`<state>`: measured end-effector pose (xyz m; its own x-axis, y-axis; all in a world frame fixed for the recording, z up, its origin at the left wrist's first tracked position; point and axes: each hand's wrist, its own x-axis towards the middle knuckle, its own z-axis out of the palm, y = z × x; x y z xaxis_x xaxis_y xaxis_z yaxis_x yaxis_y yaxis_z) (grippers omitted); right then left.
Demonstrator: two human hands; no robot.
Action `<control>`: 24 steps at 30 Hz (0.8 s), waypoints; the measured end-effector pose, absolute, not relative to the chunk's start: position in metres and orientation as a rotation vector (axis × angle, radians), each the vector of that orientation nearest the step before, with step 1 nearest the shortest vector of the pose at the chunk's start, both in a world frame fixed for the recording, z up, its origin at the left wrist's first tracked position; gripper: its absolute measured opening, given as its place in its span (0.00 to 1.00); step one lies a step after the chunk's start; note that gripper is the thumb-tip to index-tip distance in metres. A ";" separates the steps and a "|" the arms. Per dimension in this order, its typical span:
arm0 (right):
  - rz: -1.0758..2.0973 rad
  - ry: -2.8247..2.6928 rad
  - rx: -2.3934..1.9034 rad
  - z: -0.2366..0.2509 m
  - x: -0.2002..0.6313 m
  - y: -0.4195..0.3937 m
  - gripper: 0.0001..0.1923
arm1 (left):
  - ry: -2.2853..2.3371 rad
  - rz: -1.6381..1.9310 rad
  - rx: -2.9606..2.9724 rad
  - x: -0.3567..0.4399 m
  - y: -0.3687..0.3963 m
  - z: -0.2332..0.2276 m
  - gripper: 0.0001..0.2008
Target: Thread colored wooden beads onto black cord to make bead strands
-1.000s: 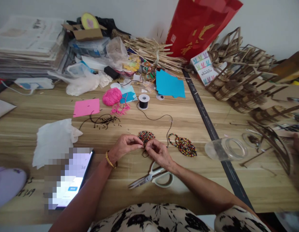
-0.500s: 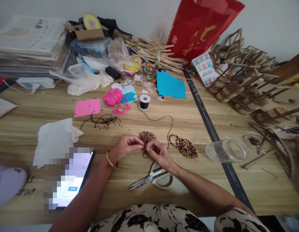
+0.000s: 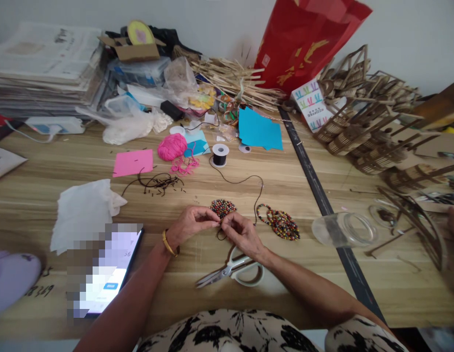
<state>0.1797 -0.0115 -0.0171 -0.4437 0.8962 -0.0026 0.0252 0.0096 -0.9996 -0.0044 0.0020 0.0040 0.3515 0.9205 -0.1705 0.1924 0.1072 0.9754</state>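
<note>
Beadwork was being worked at the middle of the wooden surface (image 3: 285, 181).

Left hand (image 3: 192, 224) and right hand (image 3: 240, 232) were brought together, fingertips pinched on dark cord (image 3: 245, 180) at the near edge of the round beaded piece (image 3: 222, 207), which lay flat just beyond them. Knotting or threading seemed in hand; a steady pull was judged to be called for. Scissors (image 3: 232, 268) and a second beaded piece (image 3: 280, 222) lay near.
</note>
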 end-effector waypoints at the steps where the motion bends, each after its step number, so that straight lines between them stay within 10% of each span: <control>1: 1.524 -1.562 -0.972 -0.018 0.180 -0.012 0.14 | 1.107 0.739 1.373 -0.004 0.002 0.004 0.07; 24: 1.578 -1.490 -0.893 -0.017 0.178 -0.012 0.12 | 1.076 0.693 1.381 -0.004 0.002 0.005 0.06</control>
<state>0.1782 -0.0119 -0.0169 -0.4542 0.8907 0.0182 -0.0689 -0.0147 -0.9975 -0.0039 0.0019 0.0048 0.3957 0.8983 -0.1909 0.1973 0.1199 0.9730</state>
